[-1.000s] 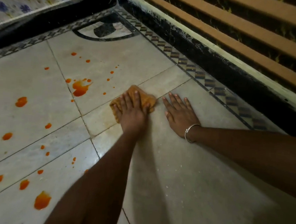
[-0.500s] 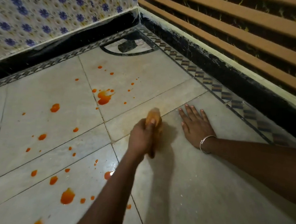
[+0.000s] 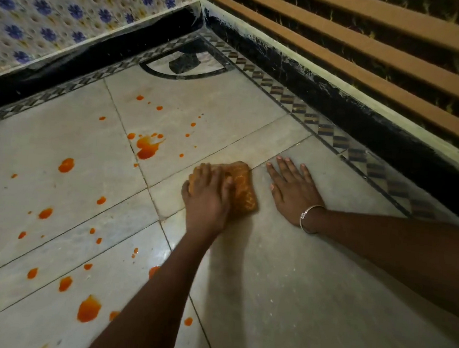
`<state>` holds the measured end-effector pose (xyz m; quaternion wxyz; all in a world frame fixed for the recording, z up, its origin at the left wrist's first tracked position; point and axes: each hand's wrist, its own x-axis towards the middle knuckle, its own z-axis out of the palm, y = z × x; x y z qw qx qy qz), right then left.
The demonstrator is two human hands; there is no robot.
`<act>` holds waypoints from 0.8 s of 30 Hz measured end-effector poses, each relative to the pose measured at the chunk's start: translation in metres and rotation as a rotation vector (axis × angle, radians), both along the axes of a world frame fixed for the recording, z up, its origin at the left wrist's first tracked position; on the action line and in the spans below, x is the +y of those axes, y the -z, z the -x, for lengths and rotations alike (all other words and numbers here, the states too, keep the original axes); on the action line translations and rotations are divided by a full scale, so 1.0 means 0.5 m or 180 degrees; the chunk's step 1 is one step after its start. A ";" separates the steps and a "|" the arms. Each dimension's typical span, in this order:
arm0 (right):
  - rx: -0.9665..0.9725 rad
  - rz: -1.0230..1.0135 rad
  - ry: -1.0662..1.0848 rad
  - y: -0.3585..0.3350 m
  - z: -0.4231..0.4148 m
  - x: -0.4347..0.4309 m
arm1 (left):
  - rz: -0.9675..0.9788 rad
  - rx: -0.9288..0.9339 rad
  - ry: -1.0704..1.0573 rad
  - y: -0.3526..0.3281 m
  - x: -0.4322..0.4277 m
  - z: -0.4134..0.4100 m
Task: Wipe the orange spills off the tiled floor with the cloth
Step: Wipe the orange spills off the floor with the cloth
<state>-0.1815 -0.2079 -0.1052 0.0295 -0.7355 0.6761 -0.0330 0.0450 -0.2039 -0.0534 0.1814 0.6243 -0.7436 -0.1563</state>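
Big orange drops (image 3: 89, 308) sit just left of my forearm — if I drag the arm sideways I smear them, and some may already be hidden under it. My left hand (image 3: 208, 196) presses down on the cloth (image 3: 244, 191), fingers curled over its left half. My right hand (image 3: 293, 190) lies open and flat on the tiled floor (image 3: 310, 286) just right of the cloth, bracing me. The cloth looks orange-soaked — it could streak instead of lifting. The largest splash (image 3: 147, 147) lies ahead-left, untouched. No writing or labels that I can read.
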 end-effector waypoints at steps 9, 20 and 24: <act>0.0080 -0.0028 0.0012 0.003 0.002 -0.001 | -0.0270 -0.0810 0.0316 0.084 -0.114 0.064; 0.0026 -0.0012 0.0034 0.008 0.004 -0.001 | -0.0354 -0.0531 -0.0225 0.097 0.092 0.111; 0.0080 -0.0076 -0.0039 0.000 0.005 -0.003 | -0.0357 -0.0800 0.0215 0.079 -0.018 0.034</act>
